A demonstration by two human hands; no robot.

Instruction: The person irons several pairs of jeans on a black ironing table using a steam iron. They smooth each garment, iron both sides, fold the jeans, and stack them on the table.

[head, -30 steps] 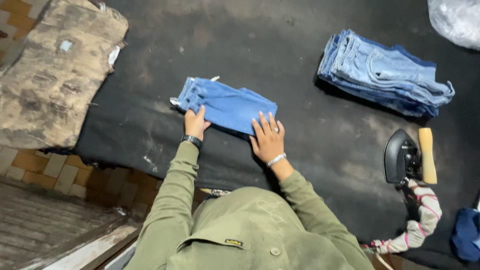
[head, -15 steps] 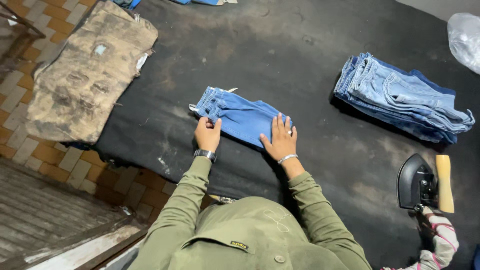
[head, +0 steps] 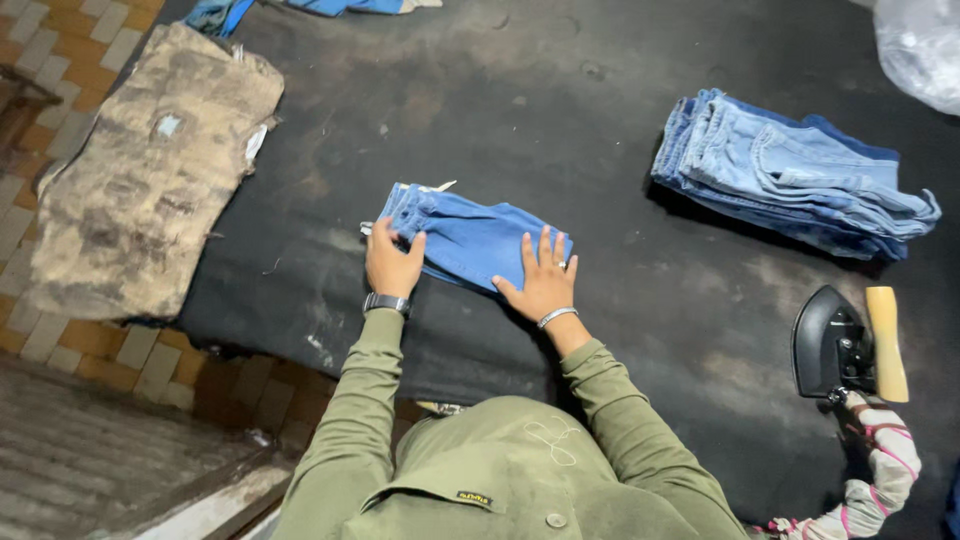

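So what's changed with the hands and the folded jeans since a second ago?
Little has changed. Both hands stay pressed flat on the small folded jeans: the left hand at the waistband end, the right hand at the other end. Nothing was picked up or let go. The stack of jeans and the iron appear to lie where they were; only the camera view shifted.

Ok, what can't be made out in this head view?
- Folded blue jeans: near edge hidden under the left hand and right hand.
- Clear plastic bag: cut off by the top-right corner.
- Blue cloth: cut by the top edge.
- Iron: its cloth-wrapped cord leaves the frame's bottom edge.
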